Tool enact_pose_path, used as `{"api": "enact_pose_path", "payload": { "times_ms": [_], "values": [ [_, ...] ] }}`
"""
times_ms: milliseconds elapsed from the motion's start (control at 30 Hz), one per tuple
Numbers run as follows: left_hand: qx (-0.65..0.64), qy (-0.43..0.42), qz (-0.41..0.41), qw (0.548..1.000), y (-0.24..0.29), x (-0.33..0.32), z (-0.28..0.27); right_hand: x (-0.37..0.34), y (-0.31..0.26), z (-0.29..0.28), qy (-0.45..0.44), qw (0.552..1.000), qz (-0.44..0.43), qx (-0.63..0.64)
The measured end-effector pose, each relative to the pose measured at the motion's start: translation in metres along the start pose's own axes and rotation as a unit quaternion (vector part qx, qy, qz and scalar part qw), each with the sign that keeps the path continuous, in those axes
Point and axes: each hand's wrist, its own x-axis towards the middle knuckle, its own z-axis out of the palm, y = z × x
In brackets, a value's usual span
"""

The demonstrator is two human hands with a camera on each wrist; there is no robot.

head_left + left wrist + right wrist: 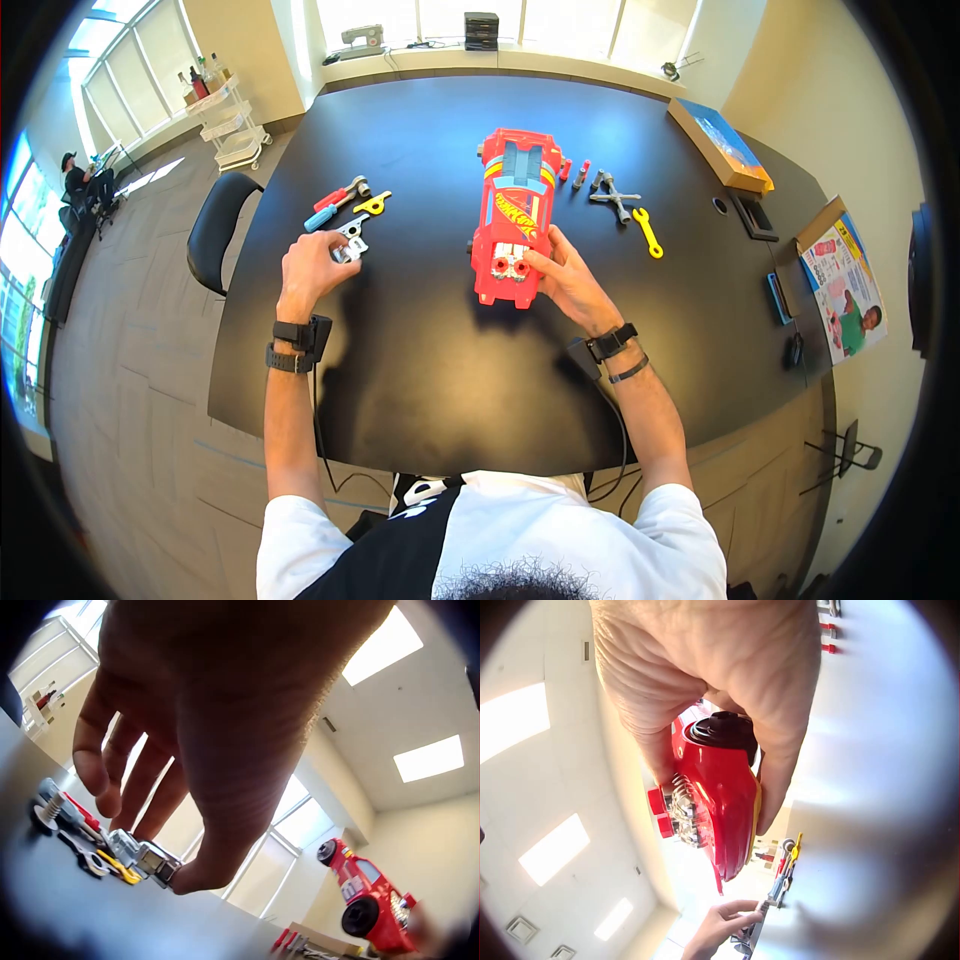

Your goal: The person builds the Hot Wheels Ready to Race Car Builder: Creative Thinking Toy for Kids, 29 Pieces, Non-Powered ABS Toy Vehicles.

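Observation:
My right hand (575, 282) grips a red toy car (520, 210) by its rear side, with the thumb near the chrome engine and its red tips. In the right wrist view the thumb and fingers lie on opposite sides of the car's body (718, 791), held above the table. At the left my left hand (312, 268) pinches a silver plastic toy part (154, 864) between thumb and fingers, low over the tabletop. Just past it lie a blue-handled tool (322, 217), a red-handled tool with a grey head (345, 193), a yellow piece (373, 204) and a grey wrench (353, 226).
On the black table (420, 370), right of the car, are small red-topped pieces (582, 172), a grey cross-shaped wrench (615, 196) and a yellow wrench (648, 233). Boxes (845, 285) stand along the right edge. A black chair (222, 230) stands at the left edge.

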Motion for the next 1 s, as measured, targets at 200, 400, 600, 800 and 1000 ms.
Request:
{"api": "enact_pose_path", "payload": {
  "times_ms": [200, 400, 600, 800, 1000],
  "values": [
    [-0.244, 0.122, 0.232, 0.934, 0.103, -0.003, -0.050, -0.007, 0.006, 0.002, -0.009, 0.999, 0.010, -0.042],
    [-0.248, 0.095, 0.361, 0.894, 0.168, 0.007, -0.059, -0.012, 0.010, 0.005, -0.030, 0.998, 0.021, -0.056],
    [-0.175, 0.107, 0.367, 0.907, 0.178, 0.020, -0.050, -0.017, 0.002, 0.018, -0.023, 0.998, 0.008, -0.066],
    [-0.154, 0.091, 0.342, 0.922, 0.172, 0.023, -0.052, -0.018, 0.002, 0.018, -0.030, 0.996, 0.026, -0.082],
    [-0.473, 0.055, 0.123, 0.871, 0.168, 0.031, -0.022, -0.021, -0.001, 0.022, -0.041, 0.995, 0.023, -0.082]
  ]
}}
